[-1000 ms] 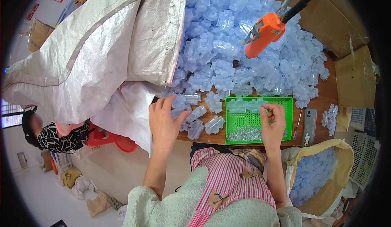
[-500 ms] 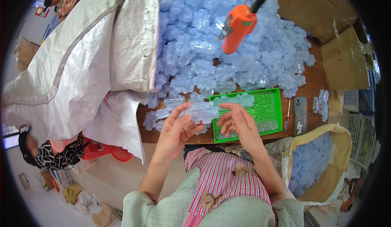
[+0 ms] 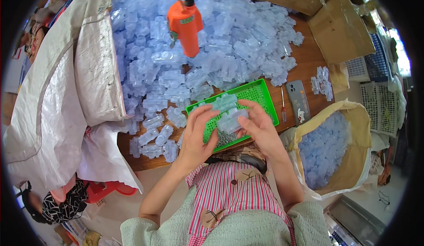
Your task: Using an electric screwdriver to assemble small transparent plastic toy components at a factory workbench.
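My right hand (image 3: 261,129) pinches a clear bluish plastic piece (image 3: 232,120) between thumb and fingers, above the green tray (image 3: 270,100). Beside that piece, my left hand (image 3: 197,133) is curved with thumb and fingers apart; I see nothing gripped in it. Another clear plastic piece (image 3: 224,103) lies across the tray, just past my left fingertips. Small metal parts (image 3: 226,138) gather in the tray's near part, partly hidden by my hands. An orange power screwdriver (image 3: 185,29) hangs over the large heap of clear plastic pieces (image 3: 221,38).
Right of the tray lie a screwdriver (image 3: 283,111), a grey phone (image 3: 298,102) and a few loose pieces (image 3: 322,85). An open sack (image 3: 360,153) of pieces stands at the right. A white woven sack (image 3: 97,69) borders the heap; another person (image 3: 64,199) is at lower left.
The clear piece has passed from my left hand to my right. My left fingers have come off it. The whole view has shifted and turned, so the table appears farther left.
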`<state>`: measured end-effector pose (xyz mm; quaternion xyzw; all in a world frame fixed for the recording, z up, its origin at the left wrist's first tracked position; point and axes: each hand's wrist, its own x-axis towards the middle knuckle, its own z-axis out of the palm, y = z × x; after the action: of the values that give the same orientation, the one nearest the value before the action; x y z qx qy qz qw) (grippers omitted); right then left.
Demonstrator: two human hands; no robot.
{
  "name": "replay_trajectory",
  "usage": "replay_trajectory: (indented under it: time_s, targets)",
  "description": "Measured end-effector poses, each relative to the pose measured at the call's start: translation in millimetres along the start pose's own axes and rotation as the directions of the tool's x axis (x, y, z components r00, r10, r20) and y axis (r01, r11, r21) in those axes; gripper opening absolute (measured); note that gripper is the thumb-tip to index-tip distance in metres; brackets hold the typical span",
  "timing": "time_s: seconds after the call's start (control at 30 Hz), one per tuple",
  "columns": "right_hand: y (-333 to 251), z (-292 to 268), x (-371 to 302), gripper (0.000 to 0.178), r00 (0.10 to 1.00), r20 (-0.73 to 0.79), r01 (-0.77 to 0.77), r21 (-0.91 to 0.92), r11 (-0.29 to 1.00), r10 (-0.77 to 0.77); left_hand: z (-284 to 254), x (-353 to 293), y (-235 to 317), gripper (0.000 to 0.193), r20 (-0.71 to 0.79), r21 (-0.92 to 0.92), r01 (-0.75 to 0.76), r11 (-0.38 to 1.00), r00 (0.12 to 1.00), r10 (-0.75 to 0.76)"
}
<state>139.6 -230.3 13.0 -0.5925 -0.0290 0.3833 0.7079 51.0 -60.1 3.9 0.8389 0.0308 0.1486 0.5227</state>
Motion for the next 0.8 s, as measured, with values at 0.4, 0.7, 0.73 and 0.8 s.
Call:
replay_trajectory:
  time_s: [0.4, 0.7, 0.73, 0.8]
  targets:
    - [14, -56, 34, 0.035, 0.848, -0.436, 0.063, -0.483, 0.873, -0.302, 52, 17, -37, 0.038, -0.065, 0.682, -0.080, 0.727, 0.983, 0.170]
    - [24, -43, 54, 0.038, 0.805, -0.442, 0.013, -0.654, 0.756, -0.396, 53, 19, -43, 0.023, -0.140, 0.686, -0.020, 0.727, 0.977, 0.159]
    - [24, -44, 57, 0.037, 0.812, -0.435, 0.006, -0.661, 0.750, -0.390, 52, 20, -43, 0.024, -0.138, 0.690, -0.023, 0.723, 0.977, 0.163]
    - [22, -42, 61, 0.037, 0.825, -0.417, 0.005, -0.668, 0.744, -0.380, 49, 19, -44, 0.024, -0.143, 0.701, -0.016, 0.713, 0.976, 0.162]
